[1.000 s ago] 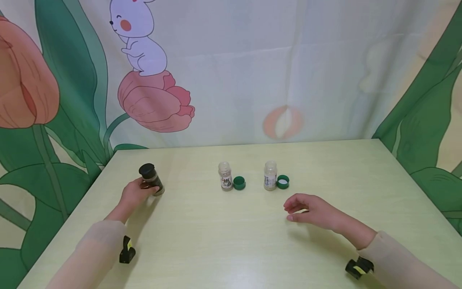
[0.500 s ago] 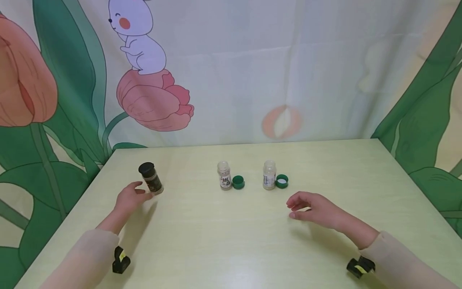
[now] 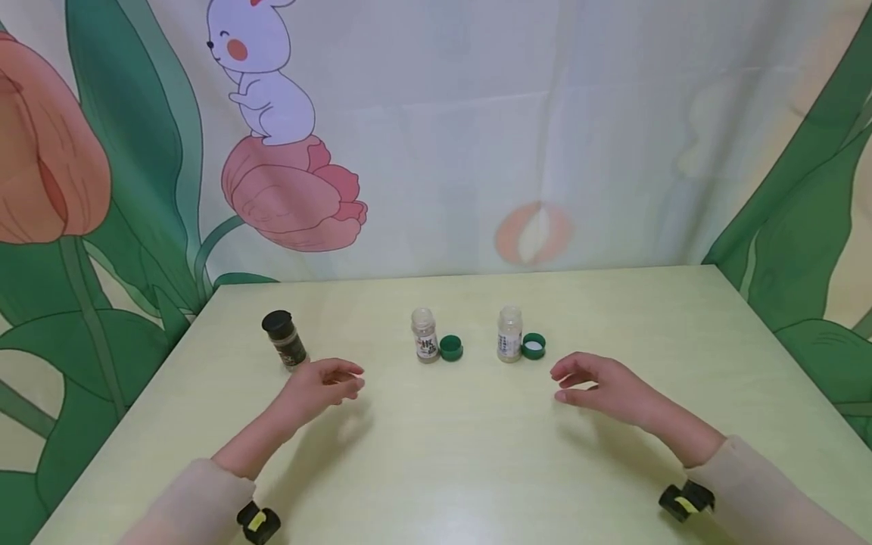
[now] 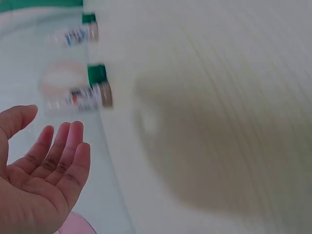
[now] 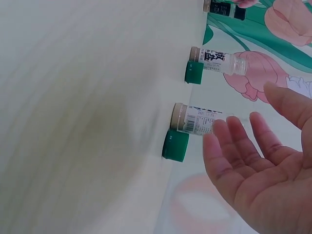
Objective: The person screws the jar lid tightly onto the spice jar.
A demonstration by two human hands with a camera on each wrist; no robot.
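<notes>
Left hand [image 3: 312, 390], right hand [image 3: 608, 386]: loosely spread, holding nothing.
Just past the left hand, the black-topped jar [image 3: 289, 347] looks light, hard, maybe slippery; best held round its middle.

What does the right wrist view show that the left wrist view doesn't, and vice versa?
Only the right wrist view: the right hand, holding nothing, the dark bottle and the coral printed tulip.

Only the left wrist view: the left hand, also holding nothing.

Both: the left clear bottle beside its left green cap, the right clear bottle beside its right green cap, the table and the backdrop.
</notes>
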